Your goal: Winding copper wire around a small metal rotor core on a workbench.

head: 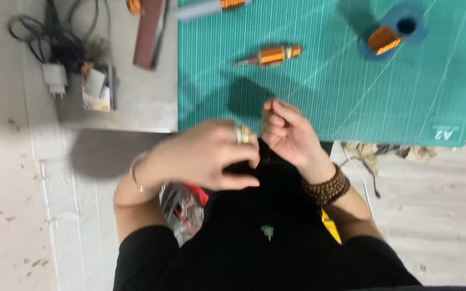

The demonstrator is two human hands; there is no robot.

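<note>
My left hand [203, 156] is blurred, with a ring on one finger and a thin bracelet at the wrist; its fingers are curled together near the edge of the green cutting mat [330, 70]. My right hand [289, 134], with a beaded wooden bracelet [327, 187] at the wrist, pinches something thin between its fingertips just above the mat's near edge; the thing is too small to tell. Both hands are close together over my black clothing. A small green pendant [267, 231] hangs below them.
On the mat lie an orange-handled tool [271, 55], a grey and orange tool [211, 7] and a blue holder with an orange part [392, 33]. A white charger with cables [55, 75], a small box [97, 86] and a brown strip [149, 32] lie at the left. A clear bag [182, 207] rests on my lap.
</note>
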